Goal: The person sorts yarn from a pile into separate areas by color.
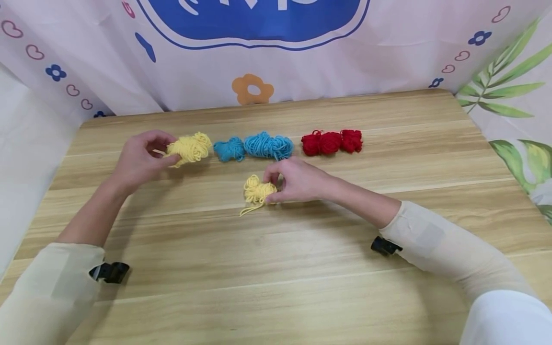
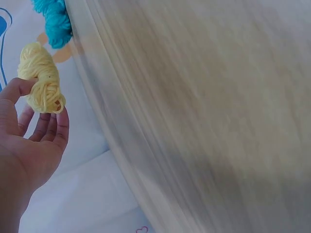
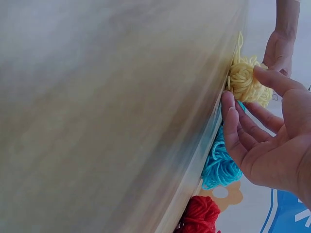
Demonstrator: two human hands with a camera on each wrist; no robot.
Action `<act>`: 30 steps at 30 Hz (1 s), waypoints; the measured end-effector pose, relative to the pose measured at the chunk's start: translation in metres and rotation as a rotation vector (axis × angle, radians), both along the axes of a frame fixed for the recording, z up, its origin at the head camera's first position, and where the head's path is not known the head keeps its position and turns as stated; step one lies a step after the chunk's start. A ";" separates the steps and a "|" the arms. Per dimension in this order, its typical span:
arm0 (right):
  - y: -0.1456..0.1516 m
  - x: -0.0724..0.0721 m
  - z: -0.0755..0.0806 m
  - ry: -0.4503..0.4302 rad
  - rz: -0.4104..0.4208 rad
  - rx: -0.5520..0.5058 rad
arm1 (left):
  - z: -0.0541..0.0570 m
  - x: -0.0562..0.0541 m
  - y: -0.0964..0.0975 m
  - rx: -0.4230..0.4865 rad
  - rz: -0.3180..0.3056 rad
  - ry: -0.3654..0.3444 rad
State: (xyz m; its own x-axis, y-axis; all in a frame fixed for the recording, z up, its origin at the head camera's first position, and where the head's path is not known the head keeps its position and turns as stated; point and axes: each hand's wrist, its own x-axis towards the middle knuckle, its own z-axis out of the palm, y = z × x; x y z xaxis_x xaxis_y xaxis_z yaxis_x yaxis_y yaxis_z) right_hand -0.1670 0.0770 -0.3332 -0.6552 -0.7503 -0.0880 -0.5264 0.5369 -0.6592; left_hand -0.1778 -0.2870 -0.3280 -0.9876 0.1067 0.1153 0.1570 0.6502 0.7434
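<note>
My left hand [image 1: 144, 157] pinches a bundle of pale yellow yarn [image 1: 189, 148] between thumb and fingers, at the left end of a row of yarn bundles. In the left wrist view the thumb lies across the yarn's middle. Nearer the front, my right hand [image 1: 297, 181] grips a smaller yellow yarn bundle [image 1: 258, 190] by its right end, with a loose strand [image 1: 251, 210] trailing on the table. Right of the left hand's yarn lie a small blue yarn bundle [image 1: 229, 149] and a larger bright blue one [image 1: 268, 145].
Farther right in the row are red yarn bundles, a larger one [image 1: 321, 143] and a smaller one [image 1: 351, 141]. All lie on a wooden table [image 1: 258, 278]. A printed cloth [image 1: 194, 76] hangs behind the table's back edge.
</note>
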 end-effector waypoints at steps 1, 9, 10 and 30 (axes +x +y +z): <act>0.000 0.000 0.000 -0.001 0.000 0.001 | 0.000 0.000 -0.001 -0.001 0.008 -0.003; -0.001 0.000 -0.001 0.001 -0.002 -0.002 | 0.000 -0.002 -0.011 -0.010 0.042 -0.032; -0.001 0.000 -0.001 0.001 -0.002 -0.002 | -0.001 -0.002 -0.012 -0.011 0.045 -0.034; -0.004 0.001 0.000 0.015 -0.015 -0.029 | -0.009 -0.005 -0.036 -0.079 0.093 -0.115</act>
